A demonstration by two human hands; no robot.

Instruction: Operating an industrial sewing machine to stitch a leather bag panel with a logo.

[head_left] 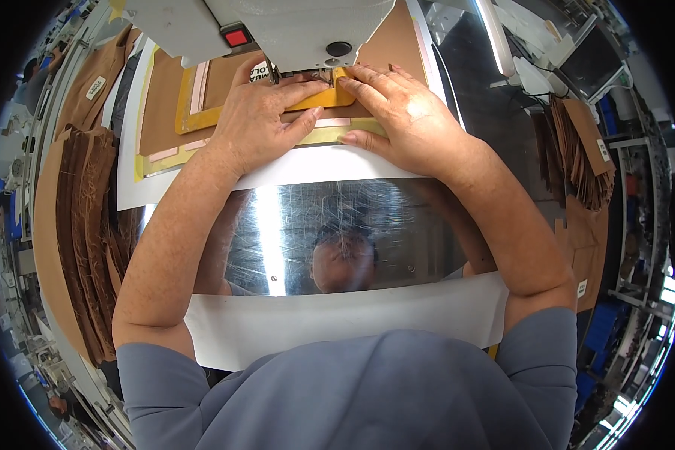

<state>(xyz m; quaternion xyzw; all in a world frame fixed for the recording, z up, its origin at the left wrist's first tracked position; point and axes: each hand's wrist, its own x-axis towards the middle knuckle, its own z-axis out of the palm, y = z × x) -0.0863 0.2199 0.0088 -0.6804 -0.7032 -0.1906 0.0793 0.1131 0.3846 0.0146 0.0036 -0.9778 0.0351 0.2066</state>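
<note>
My left hand (256, 124) lies over the near side of a flat yellow frame (202, 118), fingers spread and its index finger pointing toward the needle area. Opposite it, my right hand (412, 116) rests with outstretched fingers on the frame's right corner, thumb apart. Above both hands is the white head of a sewing machine (307, 34), which hides the needle and some fingertips. Under the frame is a brown fabric panel (159, 90) with pinkish strips, edged in yellow. A white sheet (292, 171) lies beneath it all.
A shiny scratched metal plate (337, 225) fills the near tabletop, with a white curved edge (352, 315) against my body. Stacked brown cloth pieces (86, 240) stand at left. More brown pieces (577, 150) hang at right, near a monitor (592, 60). Other people work far left.
</note>
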